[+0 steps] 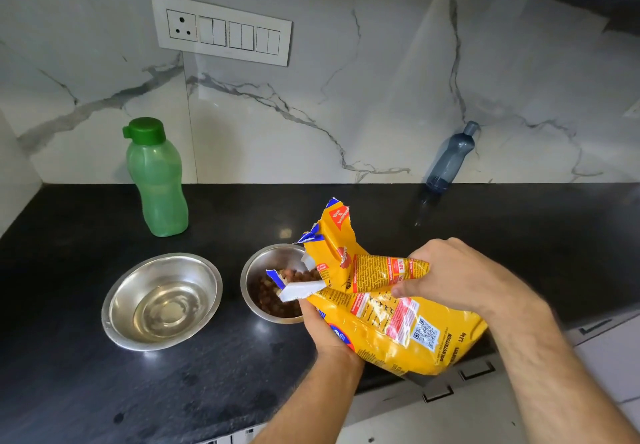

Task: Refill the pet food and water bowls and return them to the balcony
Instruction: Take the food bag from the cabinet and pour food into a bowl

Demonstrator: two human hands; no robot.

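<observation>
- Your right hand [453,275] is clenched round the neck of the yellow food bag [388,308]; your left hand [323,325] cups it from beneath, fingers curled.
- Tip it too steeply and kibble [273,296] could surge past the torn mouth, overshooting the small bowl [251,270] onto the black counter [69,391].
- The bag looks crinkled and ragged-edged, held over the small bowl's right side.
- The water bowl [162,299] just beside it on the left already holds water.

Switch panel [221,29] on marble wall [363,79].
</observation>
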